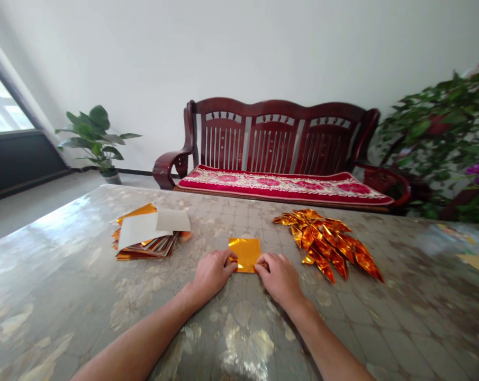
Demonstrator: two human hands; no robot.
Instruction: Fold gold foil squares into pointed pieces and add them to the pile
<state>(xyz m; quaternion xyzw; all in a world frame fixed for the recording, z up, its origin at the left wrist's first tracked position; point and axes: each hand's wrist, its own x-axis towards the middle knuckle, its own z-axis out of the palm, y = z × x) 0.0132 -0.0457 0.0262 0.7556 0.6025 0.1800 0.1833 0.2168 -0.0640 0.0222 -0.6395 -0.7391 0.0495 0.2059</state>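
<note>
A square of shiny gold foil paper (245, 253) lies on the patterned table in front of me. My left hand (214, 271) pinches its lower left edge between thumb and fingers. At the lower right corner, my right hand (279, 275) grips the paper in the same way. To the left is an uneven stack of foil paper sheets (144, 238), some with the white side up and some showing gold. A heap of folded gold foil pieces (326, 241), pointed at their ends, rests to the right of my right hand.
The table (175, 338) has a glossy, floral cover. Behind it stands a dark red wooden bench (271, 137) with a red floral runner (263, 181). A clear plastic bag (449, 238) lies at the table's right. Potted plants (100, 137) flank the bench.
</note>
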